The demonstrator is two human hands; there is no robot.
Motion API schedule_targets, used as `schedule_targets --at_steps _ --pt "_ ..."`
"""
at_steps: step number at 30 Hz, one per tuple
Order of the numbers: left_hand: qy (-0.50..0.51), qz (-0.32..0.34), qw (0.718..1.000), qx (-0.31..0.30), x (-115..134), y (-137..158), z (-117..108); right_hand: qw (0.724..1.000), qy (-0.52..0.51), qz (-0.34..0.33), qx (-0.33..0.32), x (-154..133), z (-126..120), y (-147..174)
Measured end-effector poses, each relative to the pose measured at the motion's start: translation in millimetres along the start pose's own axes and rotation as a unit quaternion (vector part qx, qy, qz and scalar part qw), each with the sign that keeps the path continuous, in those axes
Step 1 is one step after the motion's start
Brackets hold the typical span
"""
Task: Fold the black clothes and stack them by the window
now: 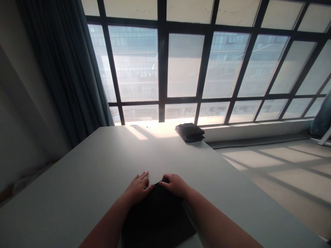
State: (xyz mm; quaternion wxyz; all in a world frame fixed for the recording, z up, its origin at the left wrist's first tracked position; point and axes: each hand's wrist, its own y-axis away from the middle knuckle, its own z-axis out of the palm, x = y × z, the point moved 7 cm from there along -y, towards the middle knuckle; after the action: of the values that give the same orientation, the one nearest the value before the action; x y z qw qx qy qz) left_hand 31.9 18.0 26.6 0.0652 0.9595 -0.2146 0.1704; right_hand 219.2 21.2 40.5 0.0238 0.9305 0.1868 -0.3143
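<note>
A flat black piece (157,220), which looks like cloth or a soft bag, lies on the white table close to me. My left hand (139,187) rests at its far left corner, fingers stretched out over the tabletop and the thumb touching the far edge. On the other side of that edge, my right hand (174,184) has its fingers curled over the far right corner, with the thumb pressed on top. The near end of the black piece runs out of the picture between my forearms.
The white table (103,172) reaches to the windows. A stack of folded black pieces with striped sides (190,132) stands at its far right edge. A dark curtain (64,69) hangs at the left. Sunlit floor (279,168) lies to the right.
</note>
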Motion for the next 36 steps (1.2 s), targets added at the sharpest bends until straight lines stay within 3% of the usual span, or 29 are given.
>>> schedule_targets --at_steps 8,13,22,27,32,36 --pt "0.009 0.006 1.0 -0.017 6 11 -5 1.0 0.002 0.003 0.0 -1 -1 0" --pt "0.003 0.006 0.999 0.041 15 26 -11 0.998 -0.054 -0.018 0.024 -5 -4 2" --pt "0.113 0.036 0.992 0.04 25 23 -2 0.992 -0.118 -0.018 0.04 -11 -11 6" --pt "0.217 0.045 0.974 0.049 13 12 0 0.986 -0.165 -0.01 0.027 -4 -8 3" --pt "0.373 0.066 0.925 0.022 1 -11 7 0.983 -0.182 -0.004 0.031 4 -5 -1" --pt "0.384 0.058 0.922 -0.001 0 -18 8 0.982 -0.186 -0.002 0.037 7 -3 0"
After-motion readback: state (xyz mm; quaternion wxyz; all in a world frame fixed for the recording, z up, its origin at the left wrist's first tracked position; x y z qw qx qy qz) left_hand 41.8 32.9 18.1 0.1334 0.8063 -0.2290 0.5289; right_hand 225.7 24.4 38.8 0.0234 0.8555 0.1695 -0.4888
